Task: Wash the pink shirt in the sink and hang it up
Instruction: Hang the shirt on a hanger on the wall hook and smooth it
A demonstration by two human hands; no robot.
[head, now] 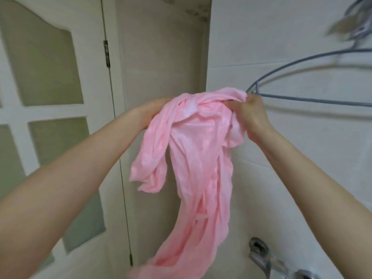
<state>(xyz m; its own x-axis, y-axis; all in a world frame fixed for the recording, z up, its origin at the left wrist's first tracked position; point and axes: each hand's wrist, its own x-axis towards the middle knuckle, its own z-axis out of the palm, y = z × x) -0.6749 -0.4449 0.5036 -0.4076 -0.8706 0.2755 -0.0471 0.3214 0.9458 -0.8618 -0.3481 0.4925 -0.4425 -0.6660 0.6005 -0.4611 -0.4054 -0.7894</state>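
Our left hand (156, 110) and right hand (252, 115) gripped the bunched top of the pink shirt (193, 158), which hung limp at centre frame. We saw a white door (50, 101) at left, a grey hanger (302, 98) just beside our right hand, and a chrome tap (259, 256) at lower right.

Fingers of left hand (156, 109) behind pink shirt (193, 154)

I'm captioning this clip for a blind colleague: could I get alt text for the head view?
The left hand and right hand hold a crumpled pink shirt up by its top, the rest hanging down, beside the tip of a grey wire hanger. A white panelled door is at the left, a metal tap at the lower right.
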